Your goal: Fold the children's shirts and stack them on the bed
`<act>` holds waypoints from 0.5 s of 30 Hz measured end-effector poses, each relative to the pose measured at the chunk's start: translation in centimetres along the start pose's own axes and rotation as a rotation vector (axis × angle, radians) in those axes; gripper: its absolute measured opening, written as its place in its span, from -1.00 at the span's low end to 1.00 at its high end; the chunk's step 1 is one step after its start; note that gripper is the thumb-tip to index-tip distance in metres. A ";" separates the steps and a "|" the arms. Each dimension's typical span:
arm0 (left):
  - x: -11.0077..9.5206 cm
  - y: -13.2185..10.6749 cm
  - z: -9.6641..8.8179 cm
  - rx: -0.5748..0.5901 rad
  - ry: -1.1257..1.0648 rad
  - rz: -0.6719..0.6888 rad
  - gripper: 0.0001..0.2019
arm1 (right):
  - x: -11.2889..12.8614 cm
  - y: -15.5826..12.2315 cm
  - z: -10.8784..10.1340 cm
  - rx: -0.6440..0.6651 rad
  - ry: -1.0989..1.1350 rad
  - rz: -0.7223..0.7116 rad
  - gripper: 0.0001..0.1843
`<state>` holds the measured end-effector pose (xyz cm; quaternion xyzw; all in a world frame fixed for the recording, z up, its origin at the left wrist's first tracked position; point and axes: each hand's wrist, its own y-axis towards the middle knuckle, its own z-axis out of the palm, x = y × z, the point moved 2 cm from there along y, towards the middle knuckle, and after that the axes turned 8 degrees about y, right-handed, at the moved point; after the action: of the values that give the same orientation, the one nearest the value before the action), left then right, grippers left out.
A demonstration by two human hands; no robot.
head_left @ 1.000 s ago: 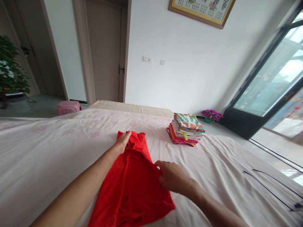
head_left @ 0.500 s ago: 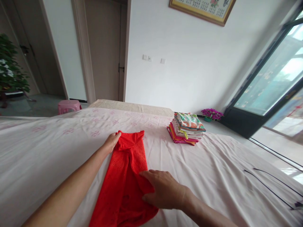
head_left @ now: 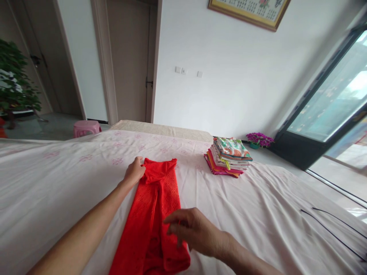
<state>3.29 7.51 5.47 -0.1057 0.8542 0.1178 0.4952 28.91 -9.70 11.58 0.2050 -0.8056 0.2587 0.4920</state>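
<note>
A red eyelet garment (head_left: 155,214) lies folded into a long narrow strip on the pale pink bedsheet (head_left: 252,206). My left hand (head_left: 134,172) grips the garment's far left corner, fingers closed on the fabric. My right hand (head_left: 193,231) hovers just above the garment's near right edge, fingers curled loosely and apart, holding nothing.
A stack of folded colourful clothes (head_left: 228,156) sits on the bed to the far right of the red garment. A pot of purple flowers (head_left: 258,139) stands beyond it by the glass door. A black cable (head_left: 332,233) lies at the right. A pink stool (head_left: 86,128) is at the far left.
The garment's right side has been folded over to the left, making it narrower. My right hand has lifted off the fabric; my left hand shifted slightly left along the top edge.
</note>
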 end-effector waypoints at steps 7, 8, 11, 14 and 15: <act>-3.1 -3.4 2.7 0.037 0.227 0.461 -0.64 | 0.0 1.7 1.2 -0.069 -0.401 -0.356 -0.46; -3.1 -3.9 3.4 0.098 0.232 0.494 -0.63 | -0.3 1.6 2.1 -0.013 -0.449 -0.384 -0.36; -2.3 -4.7 5.0 0.171 0.395 0.531 -0.53 | -1.4 1.1 4.0 0.096 -0.508 -0.418 -0.23; -1.2 -4.8 5.5 0.155 0.611 0.536 -0.46 | -1.6 0.8 4.0 0.148 -0.476 -0.446 -0.28; -0.9 -4.8 5.6 0.144 0.650 0.538 -0.44 | -1.4 0.9 3.5 0.154 -0.455 -0.464 -0.34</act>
<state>9.72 4.70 3.07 0.1241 0.9691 0.1431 0.1578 26.55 -11.08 8.82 0.4721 -0.8047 0.1476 0.3283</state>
